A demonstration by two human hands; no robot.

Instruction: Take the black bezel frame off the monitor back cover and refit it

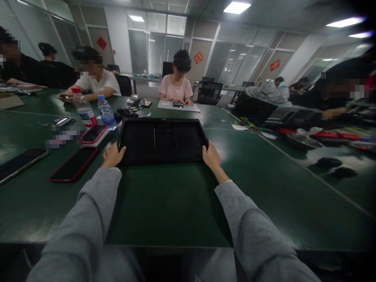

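Note:
A wide black tray (188,143) with a raised rim is at the middle of the green table, in front of me. Two thin upright lines and a small bar show on its dark inside; what they are I cannot make out. My left hand (113,154) is closed on the tray's left near corner, thumb over the rim. At the right near corner my right hand (212,155) grips it the same way. Whether the tray touches the table is unclear. Just left of my left hand lies a phone with a red edge (75,165).
Left of the tray are a red-capped bottle (85,111), a blue-capped bottle (106,112), a pink-and-white phone box (94,135) and another phone (22,162). Black cables (127,113) lie behind. A person (176,84) sits opposite. Dark objects (329,162) and wires (249,123) are at right.

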